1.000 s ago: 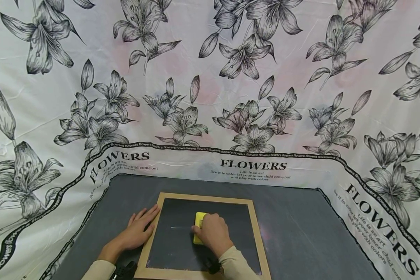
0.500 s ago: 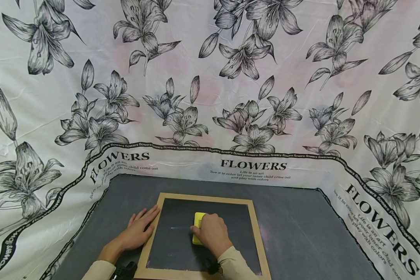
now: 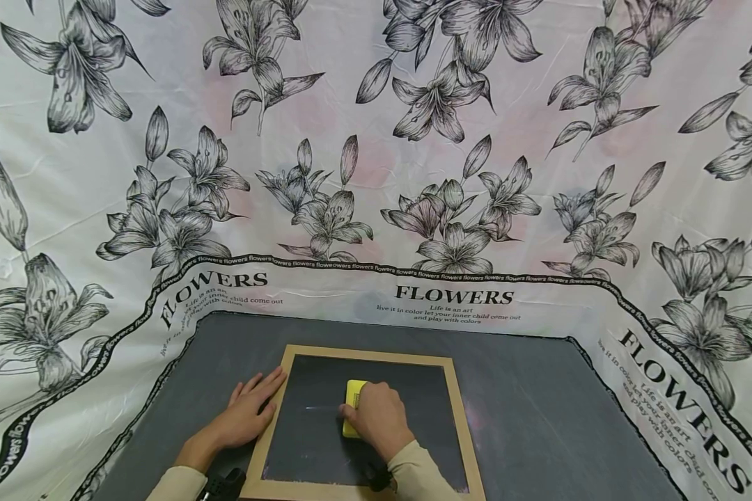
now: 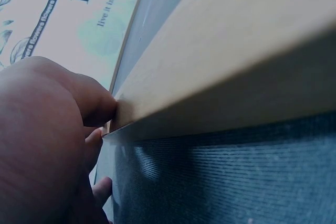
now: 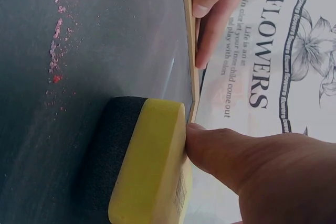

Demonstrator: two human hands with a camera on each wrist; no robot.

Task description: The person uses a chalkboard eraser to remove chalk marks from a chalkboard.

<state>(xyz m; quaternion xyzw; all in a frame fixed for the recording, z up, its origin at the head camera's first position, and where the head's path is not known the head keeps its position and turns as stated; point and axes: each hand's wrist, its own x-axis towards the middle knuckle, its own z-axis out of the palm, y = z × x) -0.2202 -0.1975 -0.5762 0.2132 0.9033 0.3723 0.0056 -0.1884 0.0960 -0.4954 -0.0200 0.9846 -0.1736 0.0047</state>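
A small chalkboard (image 3: 313, 445) with a pale wooden frame (image 3: 376, 354) lies on the dark table. My right hand (image 3: 385, 417) grips a yellow chalkboard eraser (image 3: 353, 394), its thumb against the near side. In the right wrist view the eraser's black felt (image 5: 113, 145) faces the slate. Along the frame's left side rests my left hand (image 3: 243, 416), fingers straight and slightly spread. The left wrist view has its thumb (image 4: 97, 100) touching the frame's wooden edge. A thin whitish streak (image 3: 318, 408) crosses the slate left of the eraser.
Reddish chalk crumbs (image 5: 55, 56) are scattered on the slate in the right wrist view. Around the dark table (image 3: 539, 410) stands a white sheet (image 3: 326, 292) printed with flowers and lettering, at the back and both sides. A black wrist device (image 3: 225, 483) sits by the left sleeve.
My right hand has slid slightly left across the slate with the eraser. The left hand and the board have stayed in place.
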